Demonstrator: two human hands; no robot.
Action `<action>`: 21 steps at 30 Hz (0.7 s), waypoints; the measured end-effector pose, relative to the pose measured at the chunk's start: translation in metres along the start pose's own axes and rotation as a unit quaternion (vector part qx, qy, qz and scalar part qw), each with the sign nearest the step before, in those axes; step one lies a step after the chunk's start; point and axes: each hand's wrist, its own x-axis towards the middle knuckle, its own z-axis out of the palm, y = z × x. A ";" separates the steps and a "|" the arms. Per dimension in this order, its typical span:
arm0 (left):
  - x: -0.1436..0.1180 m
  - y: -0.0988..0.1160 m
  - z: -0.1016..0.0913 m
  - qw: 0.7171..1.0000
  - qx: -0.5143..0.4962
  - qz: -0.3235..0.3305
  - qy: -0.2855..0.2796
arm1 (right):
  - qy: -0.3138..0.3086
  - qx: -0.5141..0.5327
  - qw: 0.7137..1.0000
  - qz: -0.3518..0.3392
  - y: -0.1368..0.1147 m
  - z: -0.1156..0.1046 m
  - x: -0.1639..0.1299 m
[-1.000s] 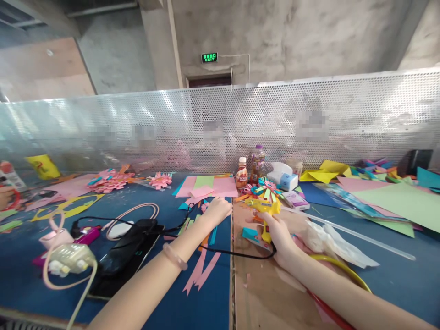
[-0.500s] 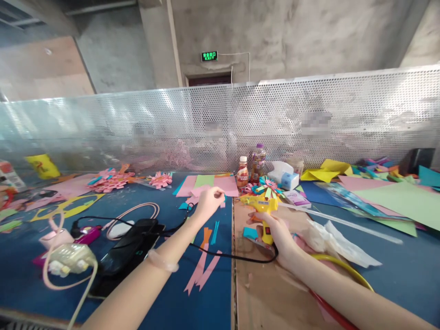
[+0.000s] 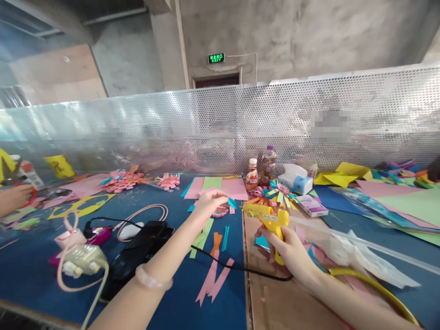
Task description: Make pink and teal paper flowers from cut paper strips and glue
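Note:
Between the fingertips of my left hand (image 3: pixel 208 205) is a small blue paper piece (image 3: pixel 232 202), pinched at its edge. My right hand (image 3: pixel 290 250) is wrapped round the handle of a yellow hot glue gun (image 3: pixel 266 214), its nozzle pointing left near the blue piece. A clear glue stick (image 3: pixel 364 243) sticks out behind the gun. Below the left hand, a pink paper ring (image 3: pixel 220 213) shows in part. Pink paper strips (image 3: pixel 213 280), orange strips (image 3: pixel 217 241) and thin blue strips (image 3: pixel 225 238) lie on the blue table near my left forearm.
A black cord (image 3: pixel 237 268) crosses under my left arm. Left stand a black phone-like device (image 3: pixel 137 250) and chargers (image 3: pixel 79 261). Behind are pink paper flowers (image 3: pixel 122 182), a sauce bottle (image 3: pixel 252 176) and a tissue pack (image 3: pixel 302 184). Another person's hand (image 3: pixel 15 199) is far left.
The view has shifted slightly left, so things sit farther right. My left hand has turned, and the blue paper piece now shows clearly at its fingertips, close to the glue gun's nozzle.

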 end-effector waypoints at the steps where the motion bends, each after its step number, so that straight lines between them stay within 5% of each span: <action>1: -0.001 0.000 -0.001 1.000 0.001 0.004 -0.002 | -0.001 -0.002 1.000 0.001 0.000 0.001 -0.001; 12: -0.002 0.001 0.001 0.999 -0.030 0.040 -0.009 | 0.048 -0.021 0.998 -0.032 -0.002 -0.001 -0.002; 21: -0.019 -0.022 0.034 0.968 -0.226 -0.067 -0.083 | 0.171 -0.006 0.985 -0.022 -0.007 -0.002 0.007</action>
